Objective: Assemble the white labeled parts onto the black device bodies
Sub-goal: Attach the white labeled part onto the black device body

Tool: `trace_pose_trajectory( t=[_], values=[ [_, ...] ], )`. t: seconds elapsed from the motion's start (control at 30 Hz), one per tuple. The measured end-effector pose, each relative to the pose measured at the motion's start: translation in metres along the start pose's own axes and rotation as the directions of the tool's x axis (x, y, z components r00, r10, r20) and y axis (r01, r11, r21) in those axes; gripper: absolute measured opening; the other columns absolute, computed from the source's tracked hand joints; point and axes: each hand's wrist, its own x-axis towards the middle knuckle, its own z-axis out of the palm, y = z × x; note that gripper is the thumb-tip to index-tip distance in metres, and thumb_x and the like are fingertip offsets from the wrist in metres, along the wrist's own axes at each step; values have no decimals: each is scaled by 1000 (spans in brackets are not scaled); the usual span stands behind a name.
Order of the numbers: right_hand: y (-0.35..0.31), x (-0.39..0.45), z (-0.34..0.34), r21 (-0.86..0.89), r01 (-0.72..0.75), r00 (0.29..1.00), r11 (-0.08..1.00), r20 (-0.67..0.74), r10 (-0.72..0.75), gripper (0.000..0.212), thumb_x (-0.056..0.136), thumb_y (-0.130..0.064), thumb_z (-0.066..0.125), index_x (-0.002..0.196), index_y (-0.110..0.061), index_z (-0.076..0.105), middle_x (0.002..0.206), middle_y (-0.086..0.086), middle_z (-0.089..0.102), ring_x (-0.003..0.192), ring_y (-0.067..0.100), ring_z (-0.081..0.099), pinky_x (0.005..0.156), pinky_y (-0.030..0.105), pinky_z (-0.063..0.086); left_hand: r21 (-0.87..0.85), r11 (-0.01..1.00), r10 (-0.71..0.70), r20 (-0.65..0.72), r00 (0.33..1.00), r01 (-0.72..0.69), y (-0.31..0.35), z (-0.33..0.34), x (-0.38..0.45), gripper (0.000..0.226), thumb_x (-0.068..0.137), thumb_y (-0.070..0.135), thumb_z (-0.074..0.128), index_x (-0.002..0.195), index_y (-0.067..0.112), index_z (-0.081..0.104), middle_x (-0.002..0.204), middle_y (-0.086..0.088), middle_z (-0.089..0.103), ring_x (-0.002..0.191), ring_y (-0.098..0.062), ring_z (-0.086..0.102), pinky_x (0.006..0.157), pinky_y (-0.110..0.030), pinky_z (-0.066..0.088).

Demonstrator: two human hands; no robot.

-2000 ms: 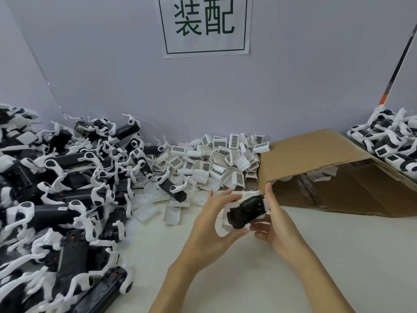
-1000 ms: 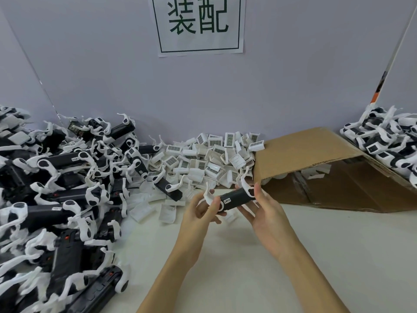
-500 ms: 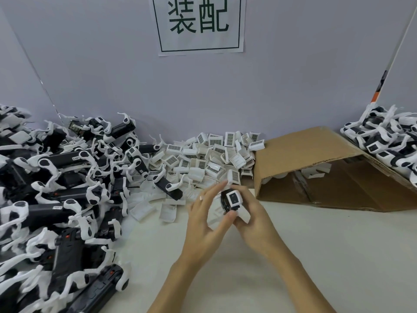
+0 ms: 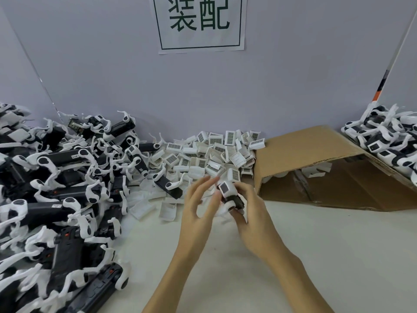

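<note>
One black device body (image 4: 234,201) held up over the white table (image 4: 316,256), near centre, in front of the part pile; short dark block, end-on to camera, white curved bits around its lower end, somewhat blurred. One white labeled part (image 4: 226,189) sits on its upper end, white cap with a dark grid label facing the camera. Right hand (image 4: 250,213) grips the body, fingers curled round it from the right and below. Left hand (image 4: 198,211) just beside it on the left, fingers spread and mostly straight, motion-blurred; tips near the white part, contact cannot be told. Loose white labeled parts pile (image 4: 207,154) against the back wall, too many to count, dozens, barcode-like labels showing. Left side: big heap of black bodies with white clips (image 4: 56,188), dozens, uncountable. Far right: smaller heap of devices (image 4: 388,143), many carrying white caps with dark labels. One cardboard box (image 4: 316,168) lying on its side, opening toward the camera, a few white pieces inside. One paper sign (image 4: 199,23) with two green characters on the wall.
</note>
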Motion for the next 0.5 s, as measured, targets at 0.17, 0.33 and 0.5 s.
trace_pose_trajectory(
  t=[0.17,0.33,0.5],
  values=[
    [0,0,-3,-239,163,985,957,-19,-173,51,99,-11,70,144,-31,56,138,-26,55,132,-12,39,112,45,37,111,994,6,64,998,-13,-11,-10,4,61,83,48,90,137,42,63,131,14,70,128,-12,64,103,-31,52],
    [-5,5,-5,98,-65,997,993,-29,68,57,96,-41,72,148,-35,51,149,-20,51,143,1,44,115,30,38,-209,953,-214,42,976,218,-12,-17,11,47,77,47,88,121,37,75,108,5,80,101,-7,72,88,-25,52],
    [-2,8,-15,438,-430,903,789,189,387,59,82,-67,78,132,-38,64,124,-9,74,117,10,69,108,39,51,-349,897,-261,78,962,272,-16,-21,14,56,71,50,91,124,37,77,111,2,76,108,-11,68,99,-30,46]
  ],
)
